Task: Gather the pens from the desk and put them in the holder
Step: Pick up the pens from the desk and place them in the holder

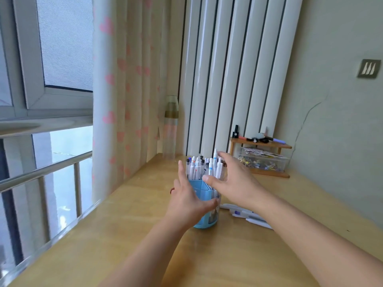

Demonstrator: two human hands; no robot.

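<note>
A light blue pen holder (204, 221) stands in the middle of the wooden desk (128, 230). Several white pens (200, 166) stick up out of it. My left hand (187, 198) lies against the holder's left side, fingers straight and spread, thumb across its front. My right hand (232, 180) hovers at the holder's right, by the pen tops, fingers extended; I cannot tell whether it touches the pens. A few white pens (248, 216) lie flat on the desk just right of the holder, under my right forearm.
A small wooden shelf (262, 145) with little items and a clear box (263, 162) of pins stands at the back right against the wall. A clear bottle (171, 129) stands at the back beside the heart-print curtain (122, 100). A window and railing lie to the left.
</note>
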